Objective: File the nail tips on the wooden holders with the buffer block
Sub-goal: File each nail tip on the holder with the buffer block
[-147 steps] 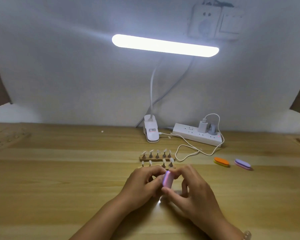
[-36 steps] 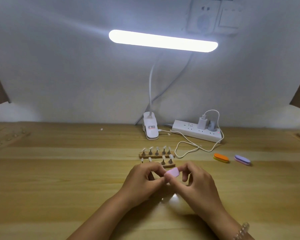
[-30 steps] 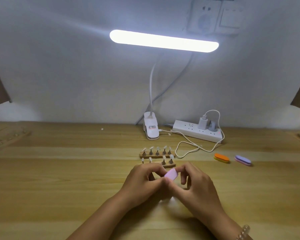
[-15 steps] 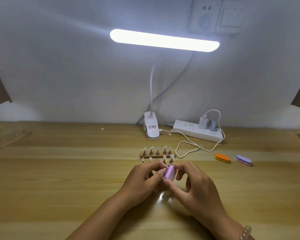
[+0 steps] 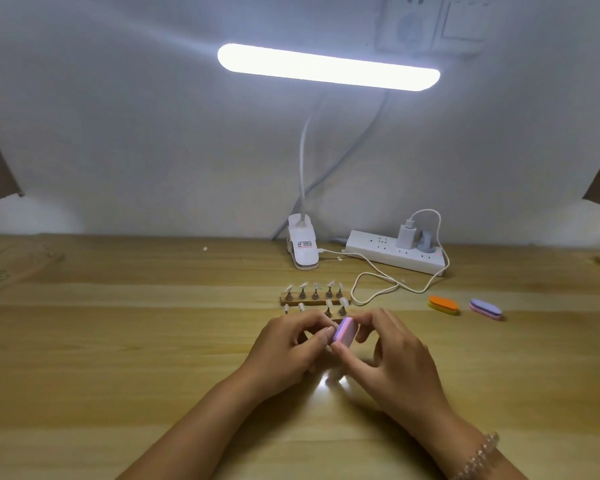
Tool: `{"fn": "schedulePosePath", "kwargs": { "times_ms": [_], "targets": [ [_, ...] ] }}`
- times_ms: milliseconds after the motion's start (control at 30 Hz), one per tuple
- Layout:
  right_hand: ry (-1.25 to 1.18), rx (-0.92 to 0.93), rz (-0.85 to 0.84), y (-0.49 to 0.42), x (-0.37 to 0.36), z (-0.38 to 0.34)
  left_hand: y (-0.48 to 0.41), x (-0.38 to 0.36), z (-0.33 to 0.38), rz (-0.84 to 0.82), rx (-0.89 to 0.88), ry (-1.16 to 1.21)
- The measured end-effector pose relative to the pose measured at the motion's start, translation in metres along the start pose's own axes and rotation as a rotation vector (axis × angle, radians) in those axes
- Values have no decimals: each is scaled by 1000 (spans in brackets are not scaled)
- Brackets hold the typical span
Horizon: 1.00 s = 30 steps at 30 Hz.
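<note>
Two wooden holders stand mid-table, each with small stands carrying clear nail tips: the far holder [image 5: 315, 300] shows fully, the near holder [image 5: 333, 312] is partly behind my fingers. My right hand [image 5: 390, 362] pinches a pink and purple buffer block [image 5: 344, 333] on edge between thumb and fingers. My left hand [image 5: 286, 348] has its fingers curled right against the block's left side; what it pinches there is hidden, probably a nail tip on its stand.
An orange buffer block [image 5: 443, 304] and a purple one [image 5: 485, 309] lie to the right. A clip lamp base [image 5: 303, 251], a white power strip [image 5: 397, 256] and a looping white cable [image 5: 378, 289] sit behind the holders on the wooden table [image 5: 118, 341].
The buffer block in my right hand has turned from lying flat to standing on edge and shifted slightly against my left fingertips. Both hands stay in the same spot.
</note>
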State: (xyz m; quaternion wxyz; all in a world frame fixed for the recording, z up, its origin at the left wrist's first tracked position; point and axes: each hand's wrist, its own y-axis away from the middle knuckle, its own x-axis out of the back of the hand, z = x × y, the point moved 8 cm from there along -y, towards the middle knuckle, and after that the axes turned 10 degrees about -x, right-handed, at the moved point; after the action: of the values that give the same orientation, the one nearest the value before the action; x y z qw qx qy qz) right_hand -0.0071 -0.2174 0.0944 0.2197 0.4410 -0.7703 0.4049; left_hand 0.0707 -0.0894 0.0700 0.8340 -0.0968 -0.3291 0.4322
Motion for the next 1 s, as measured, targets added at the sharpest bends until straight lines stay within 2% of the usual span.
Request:
{"fn": "schedulePosePath", "kwargs": {
  "times_ms": [67, 200, 333, 467, 600, 767, 900, 1000],
  "targets": [
    [30, 62, -44, 6, -5, -9, -1, 0, -2, 1, 16, 5],
    [-56, -63, 4, -3, 1, 7, -1, 0, -2, 12, -3, -18],
    [-56, 25, -47, 3, -4, -2, -2, 2, -5, 21, 20, 5],
    [-110, -86, 17, -5, 2, 14, 0, 3, -7, 45, 40, 0],
    [-88, 0, -20, 0, -2, 5, 1, 4, -7, 50, 59, 25],
    [-146, -105, 37, -8, 4, 19, 1, 3, -3, 46, 39, 9],
    [-110, 10, -44, 0, -6, 1, 2, 5, -4, 55, 50, 21],
    [-134, -93, 11, -7, -1, 15, 2, 4, -2, 56, 18, -8]
  ]
}}
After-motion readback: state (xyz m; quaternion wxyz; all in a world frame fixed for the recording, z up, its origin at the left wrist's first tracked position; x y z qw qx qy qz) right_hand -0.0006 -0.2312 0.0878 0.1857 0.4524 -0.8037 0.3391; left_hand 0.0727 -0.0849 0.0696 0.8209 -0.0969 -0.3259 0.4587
